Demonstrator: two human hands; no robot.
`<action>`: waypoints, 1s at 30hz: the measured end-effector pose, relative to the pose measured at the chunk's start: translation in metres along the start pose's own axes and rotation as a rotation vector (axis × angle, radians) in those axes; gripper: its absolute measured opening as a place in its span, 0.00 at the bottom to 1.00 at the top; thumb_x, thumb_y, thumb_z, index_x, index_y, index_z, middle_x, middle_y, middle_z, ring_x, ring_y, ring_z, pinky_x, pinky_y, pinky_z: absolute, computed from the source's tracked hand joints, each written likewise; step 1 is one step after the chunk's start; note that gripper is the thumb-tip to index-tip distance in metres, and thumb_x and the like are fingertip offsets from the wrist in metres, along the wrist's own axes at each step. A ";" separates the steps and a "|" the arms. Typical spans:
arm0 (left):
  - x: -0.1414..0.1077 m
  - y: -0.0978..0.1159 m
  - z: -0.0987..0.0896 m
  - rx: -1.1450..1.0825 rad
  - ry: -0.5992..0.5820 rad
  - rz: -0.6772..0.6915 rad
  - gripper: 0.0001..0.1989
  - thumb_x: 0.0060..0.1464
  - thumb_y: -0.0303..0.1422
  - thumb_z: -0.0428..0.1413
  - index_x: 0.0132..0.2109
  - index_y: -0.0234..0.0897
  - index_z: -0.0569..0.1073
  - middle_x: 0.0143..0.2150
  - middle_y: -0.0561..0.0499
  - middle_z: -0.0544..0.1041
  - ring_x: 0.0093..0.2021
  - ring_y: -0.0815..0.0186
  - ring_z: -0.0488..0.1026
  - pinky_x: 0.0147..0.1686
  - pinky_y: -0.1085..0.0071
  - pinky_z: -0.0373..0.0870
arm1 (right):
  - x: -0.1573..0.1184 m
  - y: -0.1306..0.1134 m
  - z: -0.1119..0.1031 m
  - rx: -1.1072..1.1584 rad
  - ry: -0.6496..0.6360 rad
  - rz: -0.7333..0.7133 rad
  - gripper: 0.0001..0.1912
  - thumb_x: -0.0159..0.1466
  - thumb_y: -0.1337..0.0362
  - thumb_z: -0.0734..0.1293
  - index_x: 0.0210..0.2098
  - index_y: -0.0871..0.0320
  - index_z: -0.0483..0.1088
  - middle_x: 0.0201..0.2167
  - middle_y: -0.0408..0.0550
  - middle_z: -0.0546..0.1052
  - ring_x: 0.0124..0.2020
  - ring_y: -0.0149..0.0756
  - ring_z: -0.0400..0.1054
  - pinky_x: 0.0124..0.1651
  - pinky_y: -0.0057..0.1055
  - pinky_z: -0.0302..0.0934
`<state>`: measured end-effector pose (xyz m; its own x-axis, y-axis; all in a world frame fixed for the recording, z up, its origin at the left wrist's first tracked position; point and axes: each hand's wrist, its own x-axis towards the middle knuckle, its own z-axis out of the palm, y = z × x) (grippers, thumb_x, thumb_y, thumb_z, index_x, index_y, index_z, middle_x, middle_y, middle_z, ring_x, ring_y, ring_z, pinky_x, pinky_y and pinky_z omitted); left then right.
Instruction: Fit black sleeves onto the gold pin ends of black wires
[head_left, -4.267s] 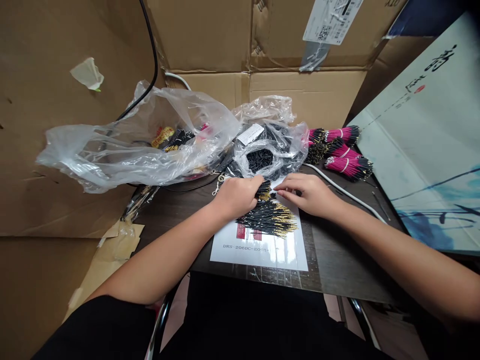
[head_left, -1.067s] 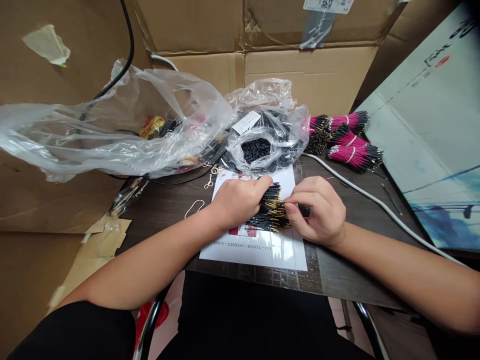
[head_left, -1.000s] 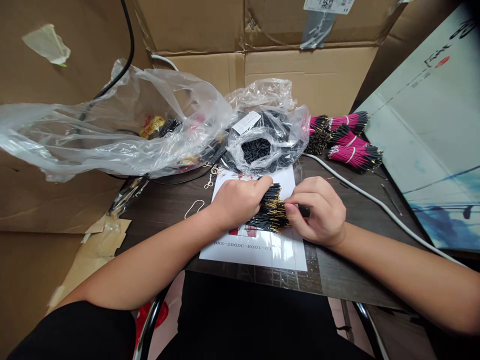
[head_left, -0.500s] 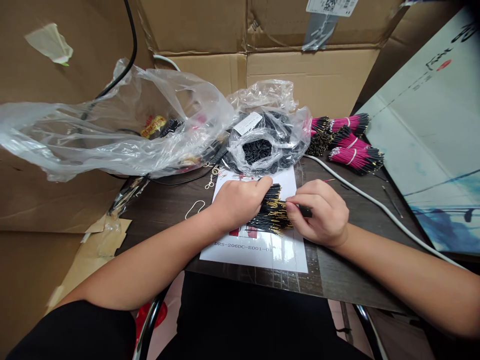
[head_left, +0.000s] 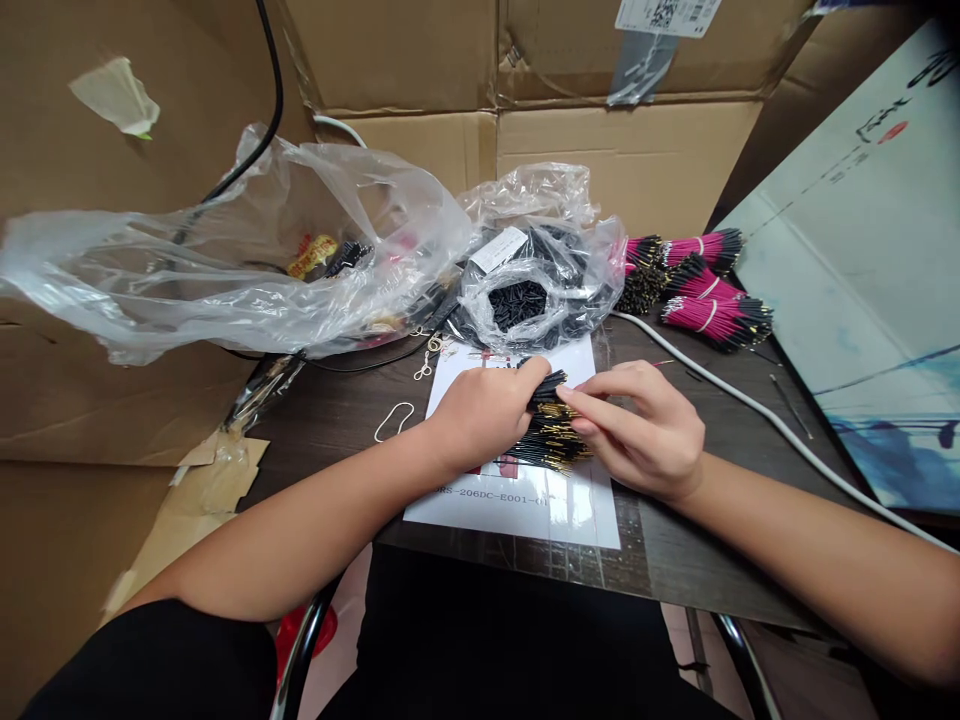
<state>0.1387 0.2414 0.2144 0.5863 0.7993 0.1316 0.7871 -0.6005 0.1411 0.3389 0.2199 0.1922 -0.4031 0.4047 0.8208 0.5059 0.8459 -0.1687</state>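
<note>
My left hand [head_left: 487,415] is wrapped round a bundle of thin wires [head_left: 551,440] with black sleeved ends and gold tips pointing right. Its thumb lies over the top of the bundle; the far part of the wires is hidden under the hand. At the upper gold tips, the fingers of my right hand [head_left: 645,430] are drawn together in a pinch; what lies between them is too small to make out. Under the bundle is a white printed sheet [head_left: 517,510]. Just behind it, an open clear bag [head_left: 480,300] holds many small black sleeves [head_left: 517,303].
Pink wire bundles [head_left: 705,315] with black ends lie banded at the back right. A white cable [head_left: 735,405] crosses the right side. A large clear plastic bag [head_left: 247,310] spreads over the left. Loose rubber bands [head_left: 394,420] lie near the sheet. Cardboard [head_left: 622,160] walls the back.
My right hand's fingertips have shifted left and slightly up, onto the upper tips of the bundle. My left hand still grips the bundle, and the whole view has shifted slightly.
</note>
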 end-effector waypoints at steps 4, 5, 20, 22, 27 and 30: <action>0.000 -0.001 -0.001 -0.054 -0.005 -0.023 0.13 0.55 0.28 0.49 0.48 0.39 0.67 0.34 0.49 0.78 0.32 0.59 0.76 0.28 0.70 0.65 | -0.002 0.002 -0.001 -0.009 0.017 -0.020 0.28 0.55 0.70 0.69 0.55 0.52 0.68 0.42 0.50 0.73 0.39 0.35 0.69 0.40 0.36 0.67; 0.000 -0.001 -0.002 -0.063 -0.001 -0.025 0.13 0.55 0.28 0.49 0.48 0.39 0.67 0.34 0.49 0.78 0.32 0.59 0.76 0.28 0.70 0.65 | -0.003 0.002 -0.001 -0.003 0.014 -0.024 0.28 0.55 0.70 0.69 0.55 0.52 0.68 0.42 0.50 0.73 0.39 0.35 0.69 0.40 0.36 0.67; -0.004 -0.004 -0.003 -0.317 0.096 0.124 0.17 0.51 0.25 0.49 0.49 0.39 0.68 0.38 0.52 0.79 0.36 0.66 0.76 0.35 0.74 0.68 | 0.003 0.007 0.005 0.060 0.055 0.183 0.20 0.58 0.68 0.67 0.51 0.53 0.68 0.44 0.50 0.73 0.46 0.39 0.68 0.48 0.42 0.65; -0.004 -0.005 -0.003 -0.369 0.103 0.146 0.16 0.52 0.26 0.49 0.48 0.38 0.69 0.39 0.52 0.79 0.37 0.66 0.77 0.37 0.74 0.69 | 0.003 0.009 0.007 0.063 0.008 0.215 0.15 0.58 0.70 0.67 0.45 0.55 0.70 0.40 0.48 0.74 0.42 0.36 0.69 0.45 0.39 0.65; -0.002 -0.008 -0.002 -0.372 0.102 0.142 0.16 0.51 0.25 0.50 0.48 0.39 0.69 0.39 0.53 0.79 0.37 0.67 0.77 0.38 0.74 0.69 | 0.005 0.010 0.008 0.102 0.010 0.257 0.09 0.59 0.71 0.67 0.39 0.57 0.71 0.34 0.46 0.75 0.36 0.32 0.69 0.40 0.35 0.65; -0.001 -0.009 0.000 -0.295 0.104 0.144 0.17 0.49 0.24 0.50 0.48 0.38 0.69 0.38 0.53 0.79 0.36 0.66 0.77 0.36 0.73 0.69 | 0.004 0.008 0.006 0.107 0.110 0.273 0.08 0.59 0.71 0.67 0.38 0.56 0.71 0.33 0.46 0.75 0.35 0.32 0.69 0.39 0.34 0.65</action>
<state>0.1311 0.2456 0.2134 0.6525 0.7089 0.2677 0.5996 -0.6990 0.3896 0.3365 0.2303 0.1913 -0.1749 0.5871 0.7904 0.4989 0.7450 -0.4429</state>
